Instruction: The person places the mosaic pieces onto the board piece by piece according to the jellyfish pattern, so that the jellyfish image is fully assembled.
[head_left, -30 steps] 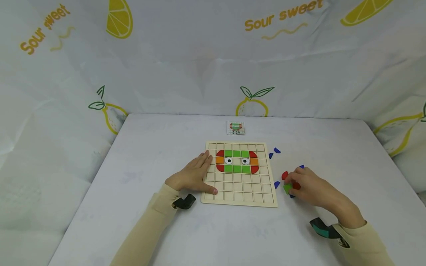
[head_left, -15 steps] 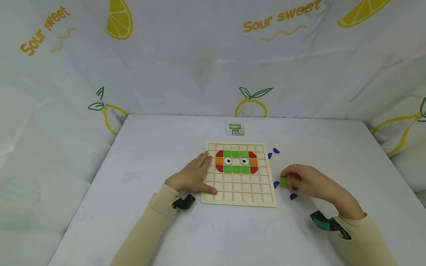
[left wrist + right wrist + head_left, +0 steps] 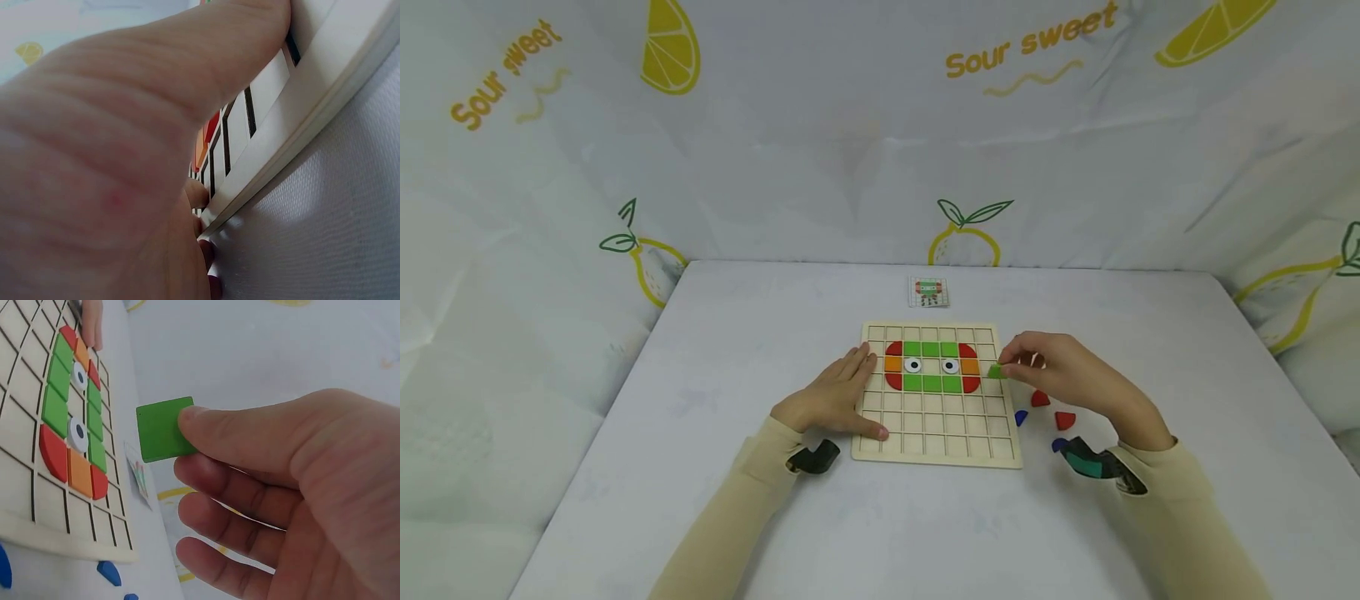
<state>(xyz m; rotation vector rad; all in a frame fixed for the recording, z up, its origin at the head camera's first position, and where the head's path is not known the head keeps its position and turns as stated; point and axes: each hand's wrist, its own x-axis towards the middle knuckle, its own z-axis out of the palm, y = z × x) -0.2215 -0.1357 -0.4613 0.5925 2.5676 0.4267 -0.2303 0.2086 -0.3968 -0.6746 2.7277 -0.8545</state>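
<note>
White cloth [image 3: 820,183] printed with lemons lines the left, back and right of the pale, faintly smudged table [image 3: 737,333]. The left hand [image 3: 829,398] rests, fingers straight, on the gridded board [image 3: 936,423]. Behind lies a picture card [image 3: 928,292]. Near the board's right edge, the right hand [image 3: 1071,371] pinches a green square [image 3: 164,429]; red pieces [image 3: 1064,421] lie rightward.

From the head I look forward and down over the bench [image 3: 760,317]; wrist views, close-up, share the board [image 3: 936,425].
</note>
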